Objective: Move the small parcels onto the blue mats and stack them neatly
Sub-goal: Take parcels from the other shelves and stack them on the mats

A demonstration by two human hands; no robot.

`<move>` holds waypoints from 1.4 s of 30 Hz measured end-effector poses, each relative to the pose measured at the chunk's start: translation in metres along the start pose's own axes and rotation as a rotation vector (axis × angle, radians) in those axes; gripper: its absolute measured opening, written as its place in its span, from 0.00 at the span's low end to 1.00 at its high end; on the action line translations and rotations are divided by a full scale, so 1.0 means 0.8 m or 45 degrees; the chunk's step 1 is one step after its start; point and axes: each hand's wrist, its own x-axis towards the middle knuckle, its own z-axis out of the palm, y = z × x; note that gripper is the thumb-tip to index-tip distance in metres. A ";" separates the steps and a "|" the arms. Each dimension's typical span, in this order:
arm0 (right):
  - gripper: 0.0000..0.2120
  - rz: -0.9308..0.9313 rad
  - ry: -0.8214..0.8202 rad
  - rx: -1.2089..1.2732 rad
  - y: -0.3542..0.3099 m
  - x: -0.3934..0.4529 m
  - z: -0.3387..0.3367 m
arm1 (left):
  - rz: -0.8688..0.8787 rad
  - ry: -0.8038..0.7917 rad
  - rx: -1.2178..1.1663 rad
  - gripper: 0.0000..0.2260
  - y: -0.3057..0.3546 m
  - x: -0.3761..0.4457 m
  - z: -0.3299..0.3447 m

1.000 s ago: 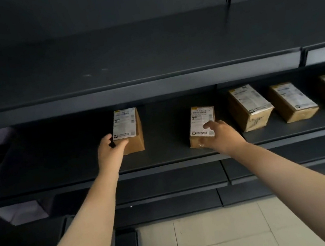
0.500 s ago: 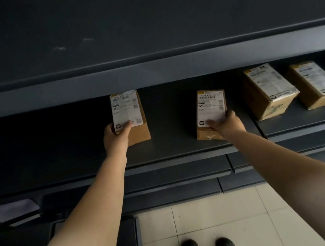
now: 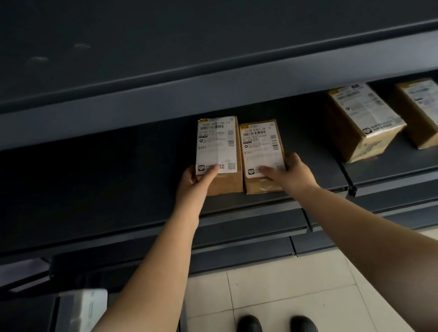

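Two small brown cardboard parcels with white shipping labels sit side by side, touching, on the dark middle shelf (image 3: 104, 207). My left hand (image 3: 195, 179) grips the near end of the left parcel (image 3: 218, 148), thumb on its label. My right hand (image 3: 289, 170) grips the near end of the right parcel (image 3: 262, 147), fingers on its label. No blue mat is in view.
Two more labelled brown parcels (image 3: 362, 120) (image 3: 433, 111) lie further right on the same shelf. A dark upper shelf (image 3: 200, 91) overhangs the parcels. Lower shelves sit beneath. A white wrapped item (image 3: 88, 310) lies lower left. My black shoes (image 3: 277, 331) stand on the tiled floor.
Both hands have brought the two parcels together from about a parcel's length apart; they now touch at the shelf's middle. The view has tilted further down.
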 end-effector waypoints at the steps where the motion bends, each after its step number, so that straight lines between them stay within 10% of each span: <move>1: 0.30 -0.003 -0.018 0.019 0.002 -0.002 0.000 | -0.008 0.012 -0.028 0.18 -0.003 -0.004 0.003; 13: 0.30 -0.153 -0.282 0.202 0.011 -0.063 -0.017 | 0.135 0.321 -0.359 0.18 -0.032 -0.138 0.013; 42: 0.20 -0.998 -1.643 0.500 -0.166 -0.424 0.013 | 0.857 1.666 -0.435 0.27 0.023 -0.581 -0.102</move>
